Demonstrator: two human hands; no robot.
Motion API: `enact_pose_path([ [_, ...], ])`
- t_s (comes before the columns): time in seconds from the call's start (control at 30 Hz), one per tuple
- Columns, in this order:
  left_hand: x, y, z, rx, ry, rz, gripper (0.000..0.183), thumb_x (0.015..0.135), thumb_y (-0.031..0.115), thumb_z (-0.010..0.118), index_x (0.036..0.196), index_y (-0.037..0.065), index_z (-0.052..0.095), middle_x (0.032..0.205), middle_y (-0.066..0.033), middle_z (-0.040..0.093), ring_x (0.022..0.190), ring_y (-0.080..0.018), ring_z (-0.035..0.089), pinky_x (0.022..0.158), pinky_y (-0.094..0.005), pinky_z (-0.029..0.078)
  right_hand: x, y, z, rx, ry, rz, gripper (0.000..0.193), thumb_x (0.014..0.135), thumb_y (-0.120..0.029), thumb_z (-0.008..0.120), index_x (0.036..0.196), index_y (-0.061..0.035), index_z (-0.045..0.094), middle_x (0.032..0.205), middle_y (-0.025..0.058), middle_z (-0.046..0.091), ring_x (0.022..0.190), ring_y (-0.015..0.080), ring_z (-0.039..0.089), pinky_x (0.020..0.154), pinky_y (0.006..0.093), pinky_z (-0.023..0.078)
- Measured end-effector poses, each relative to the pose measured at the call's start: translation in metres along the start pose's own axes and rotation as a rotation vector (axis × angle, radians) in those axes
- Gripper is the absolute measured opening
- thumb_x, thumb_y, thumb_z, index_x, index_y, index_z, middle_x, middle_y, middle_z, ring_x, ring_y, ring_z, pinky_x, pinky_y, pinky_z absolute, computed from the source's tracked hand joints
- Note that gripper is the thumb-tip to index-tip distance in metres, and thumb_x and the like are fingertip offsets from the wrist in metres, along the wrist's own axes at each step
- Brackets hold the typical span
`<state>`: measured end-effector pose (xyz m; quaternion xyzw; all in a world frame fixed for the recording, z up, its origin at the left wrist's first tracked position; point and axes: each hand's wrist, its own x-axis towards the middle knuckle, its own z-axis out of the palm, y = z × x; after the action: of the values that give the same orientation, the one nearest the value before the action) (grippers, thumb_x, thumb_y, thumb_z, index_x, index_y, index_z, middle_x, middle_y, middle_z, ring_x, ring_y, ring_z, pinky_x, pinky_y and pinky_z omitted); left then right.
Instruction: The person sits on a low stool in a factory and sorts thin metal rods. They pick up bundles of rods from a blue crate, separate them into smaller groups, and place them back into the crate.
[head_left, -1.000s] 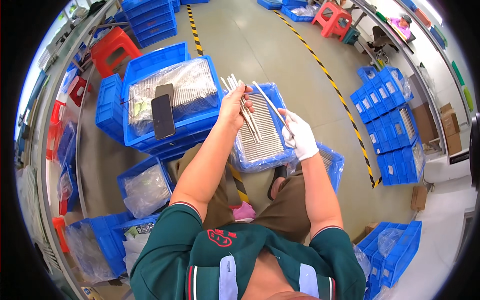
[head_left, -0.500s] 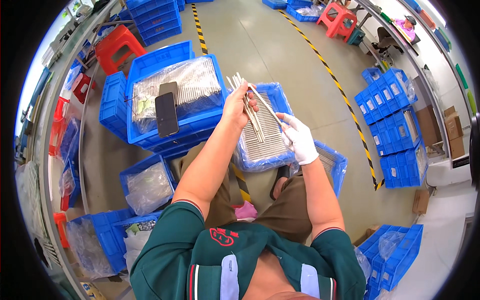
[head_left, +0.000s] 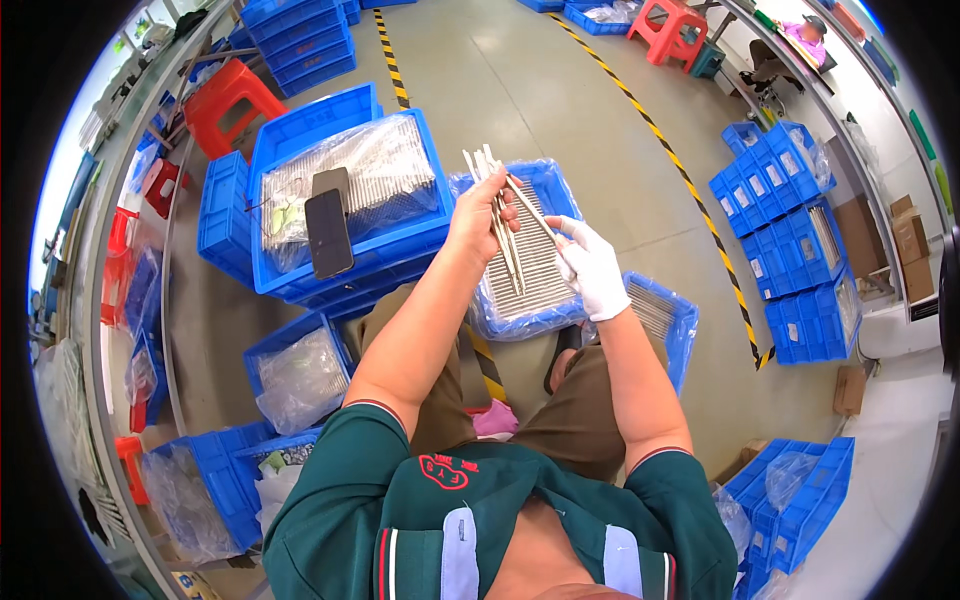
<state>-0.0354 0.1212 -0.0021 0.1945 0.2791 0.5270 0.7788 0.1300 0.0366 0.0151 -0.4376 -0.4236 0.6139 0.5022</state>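
Note:
My bare left hand [head_left: 483,213] is closed round a bundle of thin metal rods [head_left: 507,250], which fan out above and below the fist. In a white glove, my right hand [head_left: 594,268] pinches the lower end of a single metal rod [head_left: 532,212] that slants up to the left hand. Both hands are above a blue crate [head_left: 566,190] lined with clear plastic, where rows of similar rods [head_left: 525,292] lie side by side. Whether the single rod's upper end touches the bundle I cannot tell.
Left of my hands, a dark phone [head_left: 328,232] lies on a plastic-covered blue crate [head_left: 432,140] of rods. Another blue crate [head_left: 682,345] stands by my right knee. Stacked blue crates [head_left: 775,190] line the right side. A red stool [head_left: 228,105] is at the far left.
The single rod and my gloved right hand have shifted slightly left and down. My left hand still holds the bundle, which has tilted a little.

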Motion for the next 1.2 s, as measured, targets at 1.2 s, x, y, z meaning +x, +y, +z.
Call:
enact_pose_path([
  [1.2, -0.045, -0.072, 0.015, 0.513, -0.384, -0.523, 0.020, 0.090, 0.027, 0.060, 0.082, 0.009, 0.056, 0.073, 0.0022, 0.048, 0.050, -0.0041, 0.039, 0.041, -0.0183, 0.034, 0.093, 0.004, -0.096, 0.031, 0.815, -0.154, 0.031, 0.085, -0.029, 0.061, 0.063, -0.0069, 0.057, 0.056, 0.0020, 0.049, 0.051, 0.0137, 0.048, 0.046, 0.0303, 0.037],
])
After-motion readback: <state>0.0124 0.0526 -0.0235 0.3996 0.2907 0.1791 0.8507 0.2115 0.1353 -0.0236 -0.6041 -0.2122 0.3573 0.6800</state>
